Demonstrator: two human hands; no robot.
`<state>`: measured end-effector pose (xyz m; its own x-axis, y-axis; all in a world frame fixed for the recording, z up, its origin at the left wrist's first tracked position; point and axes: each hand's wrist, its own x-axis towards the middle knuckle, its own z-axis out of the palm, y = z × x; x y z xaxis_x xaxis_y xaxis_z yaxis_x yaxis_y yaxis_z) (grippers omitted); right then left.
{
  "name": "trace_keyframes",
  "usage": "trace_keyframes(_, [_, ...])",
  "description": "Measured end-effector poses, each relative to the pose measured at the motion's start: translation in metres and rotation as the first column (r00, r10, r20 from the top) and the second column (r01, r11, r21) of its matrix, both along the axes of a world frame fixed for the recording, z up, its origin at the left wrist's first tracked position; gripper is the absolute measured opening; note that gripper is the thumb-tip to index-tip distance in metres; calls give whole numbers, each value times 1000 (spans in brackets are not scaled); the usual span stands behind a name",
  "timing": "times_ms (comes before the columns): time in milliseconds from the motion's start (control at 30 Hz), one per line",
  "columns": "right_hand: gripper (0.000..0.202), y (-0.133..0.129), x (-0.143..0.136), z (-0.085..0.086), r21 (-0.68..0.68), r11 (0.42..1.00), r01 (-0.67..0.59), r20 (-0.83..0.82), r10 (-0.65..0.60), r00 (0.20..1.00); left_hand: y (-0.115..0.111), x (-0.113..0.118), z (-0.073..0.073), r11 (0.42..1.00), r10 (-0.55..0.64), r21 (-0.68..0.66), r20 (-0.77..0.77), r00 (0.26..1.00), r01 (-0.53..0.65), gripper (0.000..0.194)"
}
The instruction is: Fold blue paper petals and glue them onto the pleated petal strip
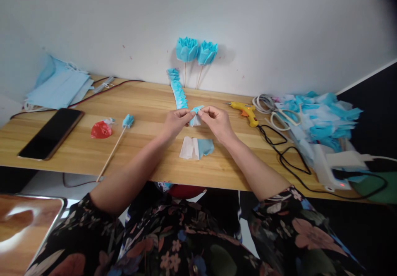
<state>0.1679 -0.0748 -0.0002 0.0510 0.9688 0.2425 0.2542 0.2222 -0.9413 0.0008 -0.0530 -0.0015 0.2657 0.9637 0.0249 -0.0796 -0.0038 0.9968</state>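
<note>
Between my two hands is a small blue-and-white fabric piece point(195, 120), pinched at its upper edge. My left hand point(177, 123) grips its left side between thumb and fingers, and my right hand point(216, 121) pinches the right side. Just below lie loose cut pieces, one white point(188, 148) and one blue point(205, 147). Behind my left hand stretches a row of pleated blue petals point(177, 89). A wooden stick point(113, 152) with a small blue bud point(128, 121) on its end rests to the left.
Two blue fabric flowers point(187, 50) on sticks lean against the wall. At right are a yellow glue gun point(246, 111), scissors point(283, 118), a pile of blue scraps point(325, 114) and a power strip point(330, 170). Face masks point(58, 83), a phone point(51, 133) and red plastic point(101, 130) lie left.
</note>
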Motion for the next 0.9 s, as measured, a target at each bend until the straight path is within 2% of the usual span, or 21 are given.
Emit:
trace_keyframes(200, [25,0,0,1,6,1000,1,39,-1,999,1,0,-2,1000,15,8,-22,1000,-15,21])
trace_keyframes(333, [30,-1,1,3,-3,1000,14,40,-14,999,2,-1,-1,1000,30,-4,30,999,-30,16])
trace_keyframes(467, [39,0,5,8,-12,998,66,-48,-66,997,2,-1,-1,999,32,-4,61,998,-31,20])
trace_keyframes(533, [41,0,6,11,-59,998,38,-126,-45,991,2,0,-2,1000,27,-4,66,997,-27,21])
trace_keyframes(633, [47,0,6,13,-146,985,-93,-207,62,976,3,0,-4,1000,15,-4,69,997,-15,24])
trace_keyframes(700, [46,0,4,12,-157,974,-162,-229,123,966,3,-1,-5,1000,3,-6,62,998,-3,24])
trace_keyframes(900, [30,1,3,6,-83,985,-152,-196,133,972,2,-1,-4,999,-20,32,29,999,19,19])
